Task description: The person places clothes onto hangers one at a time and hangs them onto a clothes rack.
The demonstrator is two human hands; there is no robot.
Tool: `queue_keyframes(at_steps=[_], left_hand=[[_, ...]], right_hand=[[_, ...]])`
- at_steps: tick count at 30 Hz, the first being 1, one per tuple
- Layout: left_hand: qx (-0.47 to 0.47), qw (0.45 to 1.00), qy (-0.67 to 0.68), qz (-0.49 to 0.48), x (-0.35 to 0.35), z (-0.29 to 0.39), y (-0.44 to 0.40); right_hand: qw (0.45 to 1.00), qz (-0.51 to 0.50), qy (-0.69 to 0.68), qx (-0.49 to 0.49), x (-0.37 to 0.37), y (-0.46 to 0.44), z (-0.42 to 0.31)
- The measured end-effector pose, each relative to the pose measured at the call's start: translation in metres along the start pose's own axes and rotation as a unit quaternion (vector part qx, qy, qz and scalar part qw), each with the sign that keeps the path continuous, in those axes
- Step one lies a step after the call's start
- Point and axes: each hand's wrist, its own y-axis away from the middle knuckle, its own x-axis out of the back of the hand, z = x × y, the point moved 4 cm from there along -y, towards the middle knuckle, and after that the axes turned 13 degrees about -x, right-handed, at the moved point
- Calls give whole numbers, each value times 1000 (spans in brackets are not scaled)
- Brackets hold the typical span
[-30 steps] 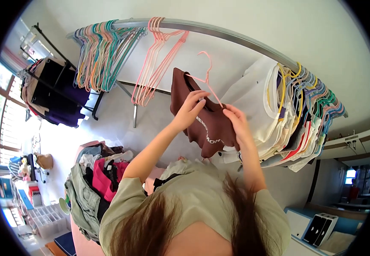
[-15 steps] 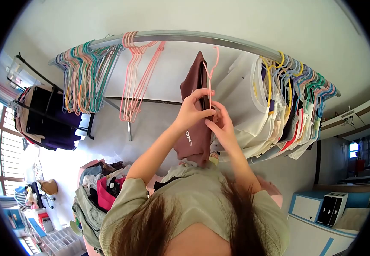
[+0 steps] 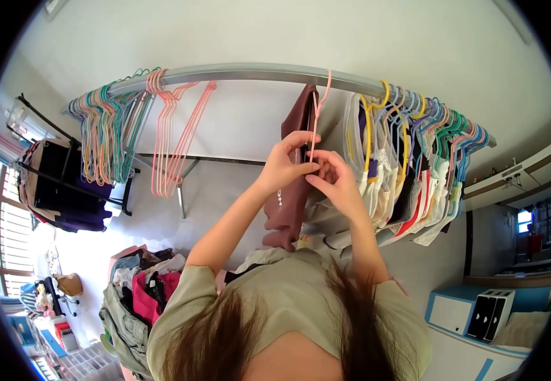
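Observation:
A maroon garment (image 3: 286, 206) with small white lettering hangs in front of me on a pink hanger (image 3: 318, 111). The hanger's hook points up and overlaps the rail in my view; I cannot tell if it rests on it. My left hand (image 3: 288, 162) is closed on the garment's upper edge by the hanger, fingers over the far side and thumb toward me. Just to the right, my right hand (image 3: 337, 184) pinches the same edge with thumb and curled fingers. The two hands almost touch. What lies between the fingertips is partly hidden.
A metal rail (image 3: 243, 71) crosses above. Pink hangers (image 3: 172, 136) and multicoloured hangers (image 3: 107, 136) hang on its left, white and other shirts (image 3: 393, 178) on its right. A clothes pile (image 3: 145, 286) sits lower left, a dark rack of clothes (image 3: 66, 174) beyond, a cabinet (image 3: 472, 317) lower right.
My view has shifted, with the rail lower in it. The garment and hanger have come nearer the rail and the hung shirts, and the hook now overlaps the rail. Both hands keep their grip.

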Motion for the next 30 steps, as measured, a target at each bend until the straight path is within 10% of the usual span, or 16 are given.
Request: queue_keyframes(at_steps=[14, 30], left_hand=[[-20, 998, -55, -37, -64, -75, -55], [7, 994, -110, 5, -64, -84, -46]], right_hand=[[899, 203, 366, 124, 86, -18, 8], [927, 181, 303, 125, 98, -20, 14]])
